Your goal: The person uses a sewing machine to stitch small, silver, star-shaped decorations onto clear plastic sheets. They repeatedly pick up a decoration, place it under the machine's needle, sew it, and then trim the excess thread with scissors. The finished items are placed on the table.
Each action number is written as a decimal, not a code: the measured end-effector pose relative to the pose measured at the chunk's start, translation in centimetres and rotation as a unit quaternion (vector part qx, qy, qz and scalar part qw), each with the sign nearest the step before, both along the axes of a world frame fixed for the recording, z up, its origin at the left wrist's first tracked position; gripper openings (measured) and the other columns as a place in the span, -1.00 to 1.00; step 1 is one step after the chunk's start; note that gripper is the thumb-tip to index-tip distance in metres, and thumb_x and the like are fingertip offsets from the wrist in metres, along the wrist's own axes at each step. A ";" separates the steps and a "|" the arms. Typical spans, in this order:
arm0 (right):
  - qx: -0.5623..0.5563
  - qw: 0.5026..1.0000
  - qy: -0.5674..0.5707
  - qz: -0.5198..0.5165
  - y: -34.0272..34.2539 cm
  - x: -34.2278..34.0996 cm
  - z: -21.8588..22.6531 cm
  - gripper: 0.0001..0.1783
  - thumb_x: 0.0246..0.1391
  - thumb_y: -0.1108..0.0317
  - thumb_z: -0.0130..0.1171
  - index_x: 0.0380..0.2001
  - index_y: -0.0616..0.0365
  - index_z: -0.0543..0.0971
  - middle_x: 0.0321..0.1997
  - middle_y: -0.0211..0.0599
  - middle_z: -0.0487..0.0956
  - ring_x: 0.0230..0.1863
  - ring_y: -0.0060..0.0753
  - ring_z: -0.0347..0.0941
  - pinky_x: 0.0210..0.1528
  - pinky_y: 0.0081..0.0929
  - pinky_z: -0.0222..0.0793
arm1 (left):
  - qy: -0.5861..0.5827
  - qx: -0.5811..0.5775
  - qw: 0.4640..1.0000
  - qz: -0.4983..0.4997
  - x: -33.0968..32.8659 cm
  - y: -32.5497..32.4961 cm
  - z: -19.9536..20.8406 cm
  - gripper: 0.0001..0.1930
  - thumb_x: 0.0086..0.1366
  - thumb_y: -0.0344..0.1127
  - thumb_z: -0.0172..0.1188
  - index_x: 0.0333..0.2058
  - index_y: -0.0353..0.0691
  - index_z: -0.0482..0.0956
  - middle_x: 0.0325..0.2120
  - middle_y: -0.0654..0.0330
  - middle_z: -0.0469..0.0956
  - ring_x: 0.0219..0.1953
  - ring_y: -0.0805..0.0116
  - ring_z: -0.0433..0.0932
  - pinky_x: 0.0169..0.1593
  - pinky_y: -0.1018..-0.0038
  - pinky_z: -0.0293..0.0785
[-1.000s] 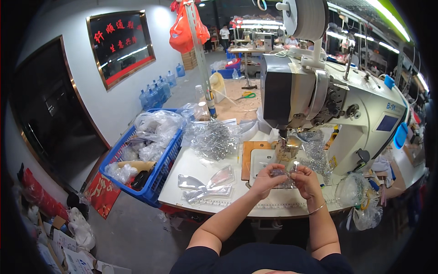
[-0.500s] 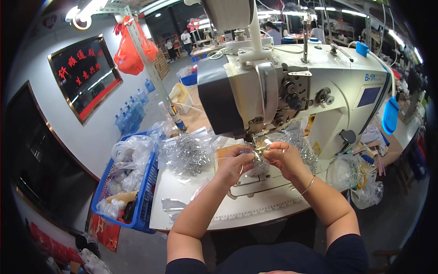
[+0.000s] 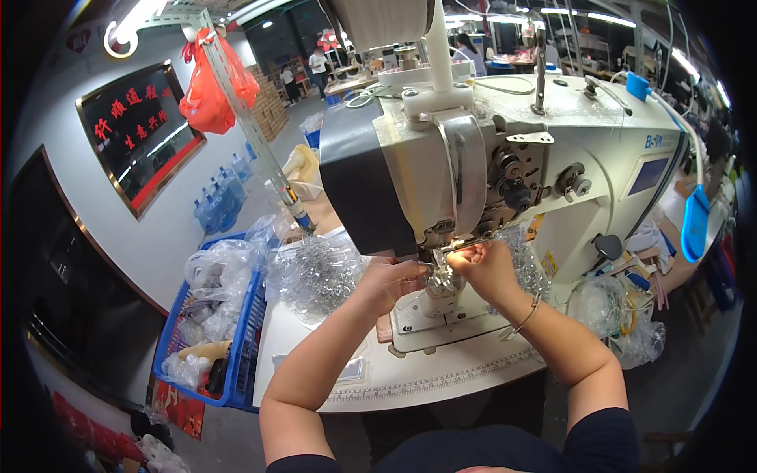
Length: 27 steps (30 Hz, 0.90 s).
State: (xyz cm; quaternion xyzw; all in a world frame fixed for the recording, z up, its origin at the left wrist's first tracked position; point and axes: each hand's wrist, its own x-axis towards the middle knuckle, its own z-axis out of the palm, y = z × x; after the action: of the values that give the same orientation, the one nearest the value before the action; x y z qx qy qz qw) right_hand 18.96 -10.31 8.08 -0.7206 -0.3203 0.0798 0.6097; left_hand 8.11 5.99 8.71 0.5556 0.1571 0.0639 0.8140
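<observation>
A large white sewing machine (image 3: 579, 130) stands in front of me, its needle area lit. My left hand (image 3: 390, 282) is closed just left of the presser foot, thumb and fingers pinching a small clear, shiny piece (image 3: 439, 277). Most of that piece is hidden by fingers and glare. On the foot's other side my right hand (image 3: 490, 272) is closed too, fingertips pressed together close to the needle. What they grip is too small to make out. Behind my left hand lies a heap of clear, glittering pieces (image 3: 319, 272), and more of them (image 3: 530, 256) lie behind my right hand.
A blue basket (image 3: 246, 339) of clear plastic bags stands at the table's left. A ruler strip (image 3: 441, 381) runs along the white table's front edge. Clear coiled material (image 3: 595, 303) is at the right. A metal post (image 3: 244, 118) holds a red bag (image 3: 217, 91).
My right hand has risen slightly toward the needle with its fingers more curled. My left hand has shifted a little left and the hands are farther apart. The whole view has shifted slightly.
</observation>
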 end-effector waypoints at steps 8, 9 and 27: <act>0.019 0.998 -0.039 -0.047 0.3 0.4 -1.0 -0.81 -0.22 0.39 0.25 -0.68 0.27 0.49 -0.61 -0.34 0.54 -0.54 -0.62 0.44 -0.48 -0.61 0.34 | -0.027 0.006 1.000 0.008 0.0 -0.8 0.6 -0.69 0.10 -0.55 0.11 -0.13 -0.34 0.45 -0.25 0.13 0.53 -0.16 0.30 0.52 -0.03 0.37 0.44; 0.032 0.998 -0.031 -0.047 0.5 0.4 -0.9 -0.81 -0.22 0.39 0.25 -0.69 0.26 0.48 -0.61 -0.34 0.54 -0.54 -0.63 0.43 -0.48 -0.62 0.33 | -0.028 0.006 1.000 0.009 0.0 -0.8 0.7 -0.70 0.10 -0.55 0.10 -0.13 -0.35 0.45 -0.25 0.12 0.53 -0.16 0.29 0.52 -0.03 0.36 0.44; 0.006 1.000 0.023 -0.006 0.0 -0.7 0.9 -0.77 -0.21 0.43 0.20 -0.82 0.23 0.45 -0.81 -0.52 0.37 -0.72 -0.77 0.21 -0.67 -0.66 0.10 | 0.014 0.004 1.000 0.001 -0.5 0.2 1.5 -0.62 0.05 -0.60 0.13 -0.09 -0.30 0.42 -0.19 0.10 0.51 -0.19 0.25 0.54 -0.07 0.32 0.50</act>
State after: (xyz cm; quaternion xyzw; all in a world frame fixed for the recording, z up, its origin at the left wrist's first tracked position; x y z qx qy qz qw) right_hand 18.25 -10.35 8.96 -0.7170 -0.3020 0.0910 0.6217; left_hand 7.59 6.15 10.20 0.5594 0.1684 0.0576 0.8096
